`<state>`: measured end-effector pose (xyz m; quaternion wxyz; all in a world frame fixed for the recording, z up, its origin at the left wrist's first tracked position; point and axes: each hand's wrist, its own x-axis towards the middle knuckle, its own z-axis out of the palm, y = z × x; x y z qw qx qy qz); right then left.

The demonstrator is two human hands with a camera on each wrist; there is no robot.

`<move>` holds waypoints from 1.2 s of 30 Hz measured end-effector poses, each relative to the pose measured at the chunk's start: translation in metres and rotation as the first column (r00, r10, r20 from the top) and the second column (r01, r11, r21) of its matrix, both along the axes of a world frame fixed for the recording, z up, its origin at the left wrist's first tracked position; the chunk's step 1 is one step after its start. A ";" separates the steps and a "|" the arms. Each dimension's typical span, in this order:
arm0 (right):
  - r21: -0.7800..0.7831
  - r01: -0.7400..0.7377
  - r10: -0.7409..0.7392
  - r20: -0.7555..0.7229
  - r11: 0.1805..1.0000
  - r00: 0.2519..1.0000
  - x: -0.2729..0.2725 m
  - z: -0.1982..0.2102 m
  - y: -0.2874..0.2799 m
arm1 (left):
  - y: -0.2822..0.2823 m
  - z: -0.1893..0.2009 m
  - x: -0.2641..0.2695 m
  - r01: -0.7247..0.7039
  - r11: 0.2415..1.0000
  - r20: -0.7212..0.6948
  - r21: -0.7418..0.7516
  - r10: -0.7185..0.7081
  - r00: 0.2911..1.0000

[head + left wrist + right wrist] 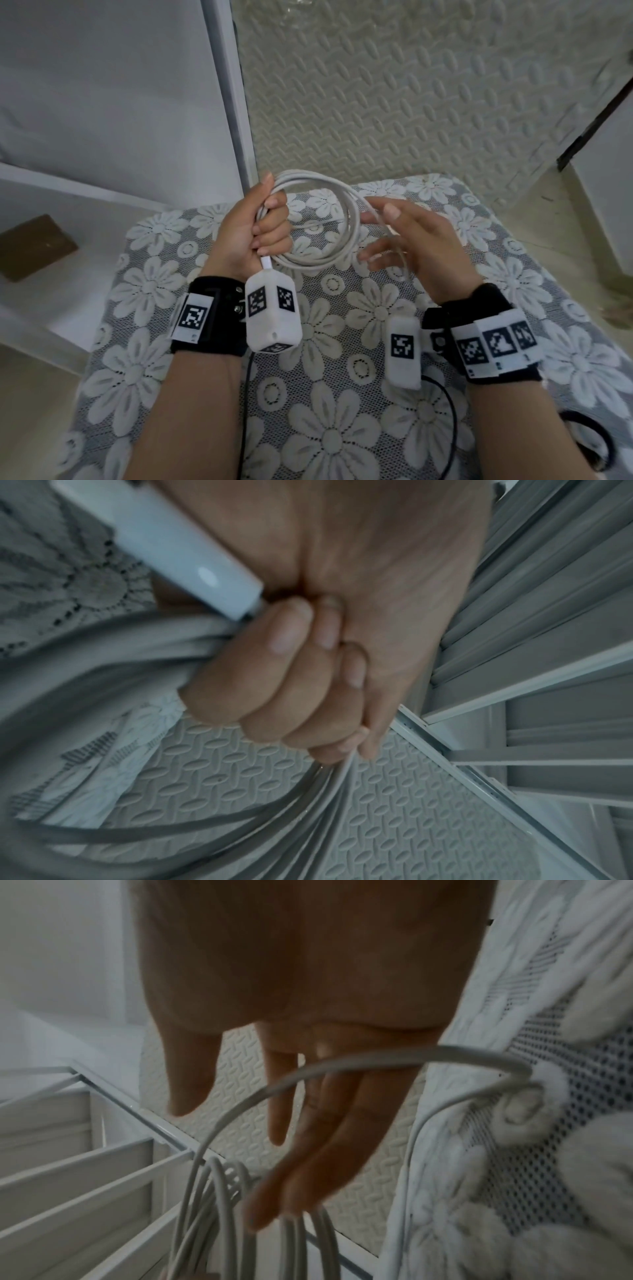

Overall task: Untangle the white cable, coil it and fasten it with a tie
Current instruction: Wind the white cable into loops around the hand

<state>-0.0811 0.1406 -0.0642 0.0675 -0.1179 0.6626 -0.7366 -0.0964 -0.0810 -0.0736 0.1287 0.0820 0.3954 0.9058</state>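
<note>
Nearest, a lace cloth (346,425) with white flowers, spread over the surface under both forearms. Beyond it, an embossed foam floor mat (411,102); to the left, a white frame (229,102) and a brown block (34,246).

Above the cloth, the white cable (329,219) wound into several loops and held up. Left hand (253,226) fisted tight round the bundled loops, white plug (266,263) poking out below. Right hand (411,240) spread, fingers straight and apart, loose strand draped across them, nothing gripped.
</note>
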 end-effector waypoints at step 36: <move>-0.030 0.015 -0.016 -0.018 0.999 1.000 -0.005 -0.003 -0.001 | 0.027 -0.005 -0.002 0.215 0.965 -0.026 0.151 -0.214 0.977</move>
